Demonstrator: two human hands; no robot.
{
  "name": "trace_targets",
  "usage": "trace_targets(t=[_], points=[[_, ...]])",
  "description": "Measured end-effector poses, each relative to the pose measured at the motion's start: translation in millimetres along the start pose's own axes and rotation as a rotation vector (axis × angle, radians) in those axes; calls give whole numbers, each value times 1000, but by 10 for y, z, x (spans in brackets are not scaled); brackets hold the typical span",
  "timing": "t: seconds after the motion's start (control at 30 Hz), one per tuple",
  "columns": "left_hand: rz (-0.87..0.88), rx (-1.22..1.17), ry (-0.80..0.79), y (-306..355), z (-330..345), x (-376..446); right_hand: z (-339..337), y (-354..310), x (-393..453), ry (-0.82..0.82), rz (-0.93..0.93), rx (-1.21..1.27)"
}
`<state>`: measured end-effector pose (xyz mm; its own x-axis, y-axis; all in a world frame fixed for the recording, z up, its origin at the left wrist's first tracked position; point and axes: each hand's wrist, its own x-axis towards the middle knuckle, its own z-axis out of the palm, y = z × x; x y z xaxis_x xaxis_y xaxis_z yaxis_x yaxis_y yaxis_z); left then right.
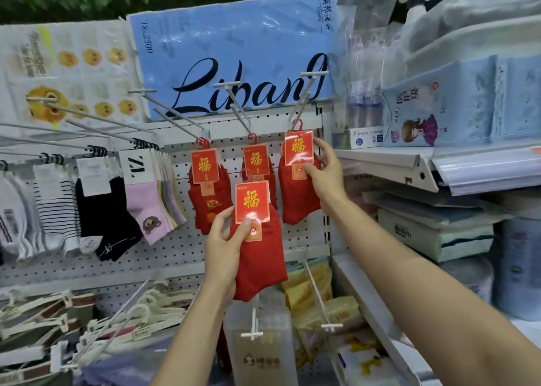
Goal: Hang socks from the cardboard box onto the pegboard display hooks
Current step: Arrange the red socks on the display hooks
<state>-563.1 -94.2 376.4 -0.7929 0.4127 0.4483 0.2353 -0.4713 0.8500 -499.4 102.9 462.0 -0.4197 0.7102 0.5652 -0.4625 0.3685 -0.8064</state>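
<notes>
Left hand point(224, 245) is pinching a red sock pair point(259, 257) by its card, held just in front of the pegboard point(181, 248). Right hand point(326, 175) grips the rightmost hung pair point(295, 192) on its hook point(304, 104).

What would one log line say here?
left hand: holds red socks, unhung | right hand: on hung socks

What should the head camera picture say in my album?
Left hand holds red socks; right hand touches a hung pair.
</notes>
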Motion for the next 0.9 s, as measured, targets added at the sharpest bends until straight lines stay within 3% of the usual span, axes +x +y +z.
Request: trace_targets(t=[0.33,0.47,0.53,0.63,0.73,0.9], points=[[15,43,-46,-106,185,184,-12,181,179,-40,-18,-157],[53,67,-45,-133,321,267,-25,210,-87,59,-242,-386],[74,64,-50,-119,418,308,-39,190,-334,15,-297,-293],[99,94,-88,-108,588,368,-38,191,-577,-104,-199,-60],[209,307,-97,-103,689,446,-53,190,-550,-40,-142,49],[576,653,-30,381,806,662,-110,64,-358,95,-81,201]])
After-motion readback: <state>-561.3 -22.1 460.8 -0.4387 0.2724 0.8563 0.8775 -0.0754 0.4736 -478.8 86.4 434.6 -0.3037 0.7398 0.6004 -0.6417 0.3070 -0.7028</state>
